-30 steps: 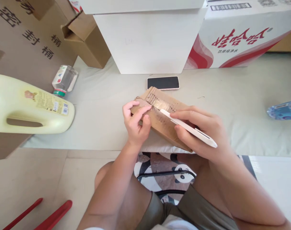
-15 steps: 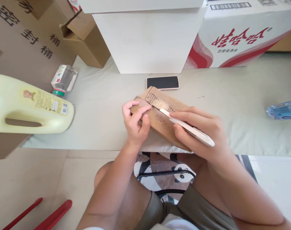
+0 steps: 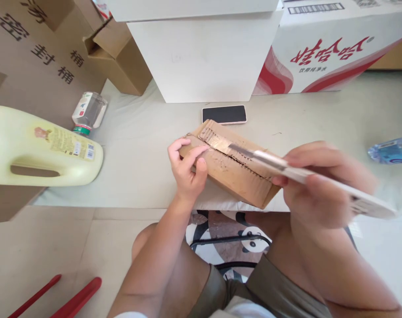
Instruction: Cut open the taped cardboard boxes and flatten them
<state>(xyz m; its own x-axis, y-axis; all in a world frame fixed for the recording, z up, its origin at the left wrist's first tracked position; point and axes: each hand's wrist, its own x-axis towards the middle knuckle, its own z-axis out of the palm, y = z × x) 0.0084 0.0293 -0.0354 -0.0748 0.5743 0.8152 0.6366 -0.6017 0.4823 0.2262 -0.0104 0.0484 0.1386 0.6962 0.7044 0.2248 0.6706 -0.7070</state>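
A small brown cardboard box (image 3: 234, 174) lies on the pale table (image 3: 137, 150), taped along its top seam, which shows a ragged cut. My left hand (image 3: 187, 170) grips the box's left end, fingers curled over its edge. My right hand (image 3: 320, 185), smeared by motion, is wrapped round a white utility knife (image 3: 336, 185). Its blade lies over the right part of the seam.
A black phone (image 3: 224, 114) lies behind the box. A large yellow jug (image 3: 42, 148) and a small clear bottle (image 3: 88, 111) lie at left, a blue water bottle (image 3: 391, 150) at right. White and brown cartons line the back. Red handles (image 3: 71, 300) lie on the floor.
My right hand has drawn the knife quickly to the right along the seam, leaving a ragged slit in the tape. My left hand has kept its hold on the box.
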